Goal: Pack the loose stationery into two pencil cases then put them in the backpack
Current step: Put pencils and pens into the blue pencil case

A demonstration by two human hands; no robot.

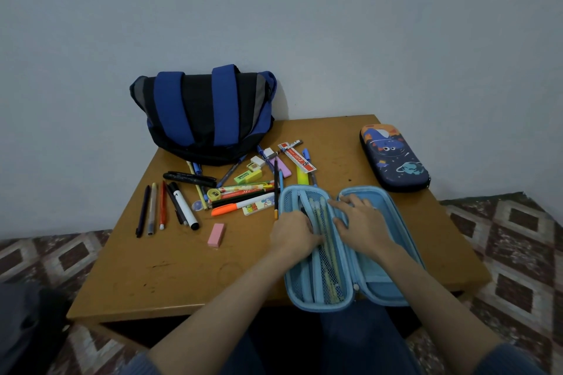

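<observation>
Open blue case (380,278) sits near-right on worktop (152,268), overhanging the near edge. Left hand (294,234) has fingers buried among pens (330,268) in the mesh pocket, grip unclear. Right hand (362,222) is flat and spread, pressing beside the hinge. Risk: a push near the overhang tips the case and pens spill.

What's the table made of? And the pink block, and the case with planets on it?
Table: looks like wood or wood-look board, smooth orange-brown with dark scuffs. Pink block: probably rubber, matte with soft edges, likely an eraser. Planet case: seems a stiff moulded shell, printed and slightly shiny.
</observation>
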